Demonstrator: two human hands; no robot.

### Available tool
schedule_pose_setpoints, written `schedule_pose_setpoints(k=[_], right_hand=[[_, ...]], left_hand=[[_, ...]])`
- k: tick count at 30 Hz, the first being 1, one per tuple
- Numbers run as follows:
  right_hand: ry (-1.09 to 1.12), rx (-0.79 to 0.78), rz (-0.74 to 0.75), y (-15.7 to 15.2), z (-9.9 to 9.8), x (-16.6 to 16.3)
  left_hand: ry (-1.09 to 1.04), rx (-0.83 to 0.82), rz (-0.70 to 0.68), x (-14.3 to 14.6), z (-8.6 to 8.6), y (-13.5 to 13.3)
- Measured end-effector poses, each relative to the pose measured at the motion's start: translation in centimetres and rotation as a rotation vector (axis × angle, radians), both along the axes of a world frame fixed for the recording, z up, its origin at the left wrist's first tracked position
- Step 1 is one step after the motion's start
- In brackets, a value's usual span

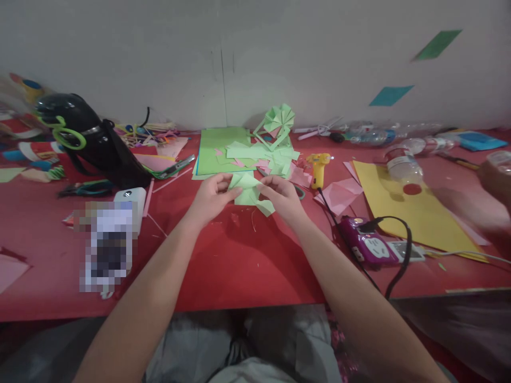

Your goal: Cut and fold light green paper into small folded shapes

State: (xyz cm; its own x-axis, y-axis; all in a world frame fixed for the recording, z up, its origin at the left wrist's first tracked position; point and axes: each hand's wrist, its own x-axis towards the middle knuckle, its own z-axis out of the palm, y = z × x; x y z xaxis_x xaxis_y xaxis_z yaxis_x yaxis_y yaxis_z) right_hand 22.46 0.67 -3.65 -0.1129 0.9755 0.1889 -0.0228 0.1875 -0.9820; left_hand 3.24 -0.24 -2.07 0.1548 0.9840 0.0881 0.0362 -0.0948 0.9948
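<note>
Between my two hands is a piece of light green paper [248, 192], creased and partly folded, held just above the red table. My left hand [213, 198] pinches its left edge between thumb and fingers. On the other side, my right hand [282, 198] grips the right edge, and a loose flap hangs below its fingers. Just behind lie green paper sheets [211, 143] with cut green and pink scraps [261, 159] on top. A folded green paper fan shape [279, 119] stands farther back. Scissors, partly hidden, show a handle [300, 192] beside my right hand.
To the right are a yellow glue gun [318, 169], pink paper [341, 194], a purple power strip [369, 242] with cables, yellow card [383, 207] and plastic bottles [403, 165]. Another person's hand [495, 178] is at the right edge. A black bottle [91, 133] and phone [131, 207] lie left.
</note>
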Motion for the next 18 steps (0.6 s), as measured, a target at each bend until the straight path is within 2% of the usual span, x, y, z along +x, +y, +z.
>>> schedule_pose_setpoints(k=[3, 6, 9, 12, 18], right_hand=[[-0.032, 0.073, 0.019, -0.05, 0.07, -0.11], [-0.092, 0.136, 0.029, -0.33, 0.36, -0.22], [-0.123, 0.122, 0.060, -0.55, 0.61, -0.21], [-0.121, 0.086, 0.070, -0.50, 0.67, -0.07], [-0.051, 0.028, 0.063, -0.26, 0.72, 0.16]], left_hand=[[0.151, 0.070, 0.003, -0.17, -0.27, 0.18], [0.290, 0.148, -0.090, -0.04, -0.38, -0.02], [0.356, 0.187, -0.149, 0.19, -0.22, -0.39], [0.360, 0.179, -0.125, 0.27, 0.02, -0.59], [0.224, 0.212, -0.080, 0.03, -0.11, -0.39]])
